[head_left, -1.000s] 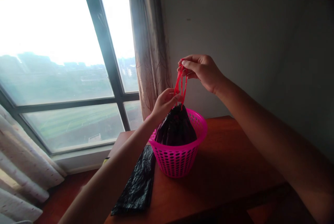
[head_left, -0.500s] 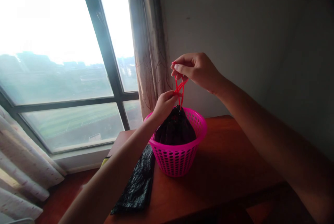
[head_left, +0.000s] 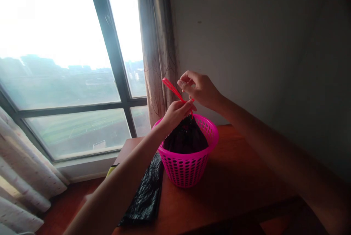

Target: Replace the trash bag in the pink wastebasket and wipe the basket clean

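A black garbage bag point(head_left: 187, 138) with its top gathered to a peak sits inside a pink plastic basket point(head_left: 184, 171). From that peak rises a red drawstring point(head_left: 172, 88), its free loop slanting up and to the left. My left hand point(head_left: 177, 113) pinches the drawstring low down, just above the bag. Close above it is my right hand point(head_left: 201, 87), its fingers loosely curled and slightly apart, with no string visibly held in them. The fingertips lie just right of the slanting loop.
The basket stands on a reddish-brown wooden table point(head_left: 233, 176). A folded black plastic bag point(head_left: 146, 194) lies left of it, partly behind my left forearm. A window point(head_left: 76, 125) and curtains point(head_left: 161, 45) are at the left and back, with a grey wall point(head_left: 246, 45) behind.
My right hand has come down and let go of the drawstring, which it held up before. The loop now leans to the left. My left hand still grips the string, slightly lower.
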Demonstrator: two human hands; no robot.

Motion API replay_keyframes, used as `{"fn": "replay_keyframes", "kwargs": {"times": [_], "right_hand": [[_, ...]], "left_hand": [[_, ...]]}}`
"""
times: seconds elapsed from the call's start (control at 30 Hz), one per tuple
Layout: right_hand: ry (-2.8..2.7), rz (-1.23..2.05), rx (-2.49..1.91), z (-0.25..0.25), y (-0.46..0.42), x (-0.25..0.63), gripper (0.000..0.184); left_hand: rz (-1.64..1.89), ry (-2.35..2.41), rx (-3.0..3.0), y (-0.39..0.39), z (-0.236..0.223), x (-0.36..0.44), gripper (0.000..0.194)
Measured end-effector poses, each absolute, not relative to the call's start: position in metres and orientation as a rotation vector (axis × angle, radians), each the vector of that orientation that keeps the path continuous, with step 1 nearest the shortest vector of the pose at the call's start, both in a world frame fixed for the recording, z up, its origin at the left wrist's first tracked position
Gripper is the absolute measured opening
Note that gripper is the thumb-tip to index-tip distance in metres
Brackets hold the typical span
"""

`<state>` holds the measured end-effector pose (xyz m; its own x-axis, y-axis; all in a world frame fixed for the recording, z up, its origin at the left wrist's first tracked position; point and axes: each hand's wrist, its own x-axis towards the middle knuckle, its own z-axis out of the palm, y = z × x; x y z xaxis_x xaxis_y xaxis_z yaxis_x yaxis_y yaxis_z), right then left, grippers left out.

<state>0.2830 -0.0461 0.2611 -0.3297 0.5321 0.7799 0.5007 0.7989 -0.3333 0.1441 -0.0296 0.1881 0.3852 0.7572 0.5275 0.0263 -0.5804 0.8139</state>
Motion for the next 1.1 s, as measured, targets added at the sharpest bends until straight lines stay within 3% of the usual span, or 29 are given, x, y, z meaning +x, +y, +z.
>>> {"fn": "replay_keyframes", "kwargs": {"times": [0.1,0.33,0.57,0.87,1.1], "right_hand": [[-2.084,-0.065,-0.833,0.251,-0.036,0.287,0.021],[-2.235,-0.078,-1.039,0.234,-0.029,0.291,0.036],[-2.246,0.057,-1.07,0.226,-0.031,0.294,0.043],[-2.238,0.186,-1.049,0.219,-0.03,0.298,0.035],[-2.238,0.231,-1.017,0.217,-0.031,0.299,0.036]], "left_hand": [[1.288,0.629,1.806,-0.029,0.187,0.141,0.045],[1.431,0.579,1.605,-0.019,0.179,0.139,0.034],[1.535,0.569,1.461,-0.015,0.18,0.136,0.028],[1.706,0.773,1.439,-0.001,0.17,0.133,0.045],[1.613,0.827,1.597,-0.002,0.165,0.131,0.04]]}}
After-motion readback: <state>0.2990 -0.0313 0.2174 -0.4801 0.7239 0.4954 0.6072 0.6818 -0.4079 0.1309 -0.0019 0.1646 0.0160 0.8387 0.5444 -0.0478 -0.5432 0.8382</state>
